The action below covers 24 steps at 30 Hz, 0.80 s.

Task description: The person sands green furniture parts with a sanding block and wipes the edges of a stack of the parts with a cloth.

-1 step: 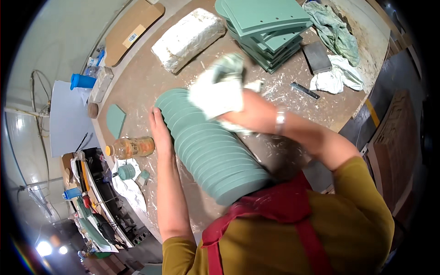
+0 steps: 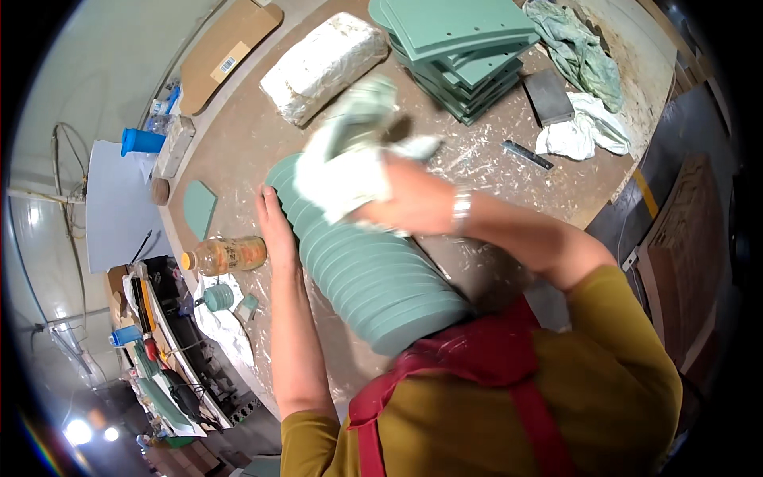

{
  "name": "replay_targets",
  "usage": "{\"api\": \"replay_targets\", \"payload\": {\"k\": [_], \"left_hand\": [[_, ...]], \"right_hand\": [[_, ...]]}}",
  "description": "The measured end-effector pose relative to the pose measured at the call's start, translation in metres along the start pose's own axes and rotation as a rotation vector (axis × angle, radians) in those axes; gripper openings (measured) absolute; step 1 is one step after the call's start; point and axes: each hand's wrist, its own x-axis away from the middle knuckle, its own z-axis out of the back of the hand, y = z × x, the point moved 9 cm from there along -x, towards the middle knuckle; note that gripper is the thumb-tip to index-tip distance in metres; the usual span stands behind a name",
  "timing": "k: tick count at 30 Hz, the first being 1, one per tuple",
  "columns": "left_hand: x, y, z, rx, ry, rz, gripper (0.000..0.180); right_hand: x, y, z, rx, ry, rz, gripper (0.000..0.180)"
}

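Note:
A long row of green boards (image 2: pixel 369 266) with rounded edges lies packed face to face on the table, reaching from my apron toward the far side. Along the row's left side rests my left hand (image 2: pixel 278 232), its fingers stretched out flat against the far boards. My right hand (image 2: pixel 417 195) is closed on a white cloth (image 2: pixel 342 176), which covers the upper edges near the row's far end. The cloth's loose end is smeared by motion. Some of the boards' far edges are hidden under it.
Flat green boards (image 2: pixel 457 32) are stacked at the back, beside a white wrapped block (image 2: pixel 324 67). Rags (image 2: pixel 584 131), a dark grey block (image 2: pixel 548 97) and a black blade-like tool (image 2: pixel 528 155) lie at right. A bottle (image 2: pixel 226 255) lies left of my left hand.
My right hand has moved left with the cloth, farther over the boards' edges. My left hand stays in place against the row.

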Motion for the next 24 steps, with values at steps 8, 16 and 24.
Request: {"api": "replay_targets", "payload": {"k": [8,16,24], "left_hand": [[-0.025,-0.042,0.023,-0.005,0.081,-0.052,0.060],[0.031,-0.016,0.006,0.213,0.056,0.170,0.065],[0.020,-0.076,0.012,0.665,-0.252,0.093,0.062]], "right_hand": [[0.051,0.127,-0.051,-0.473,0.205,-0.226,0.030],[0.080,0.057,0.019,-0.119,0.158,-0.144,0.030],[0.068,0.042,-0.066,-0.073,0.069,0.496,0.055]]}}
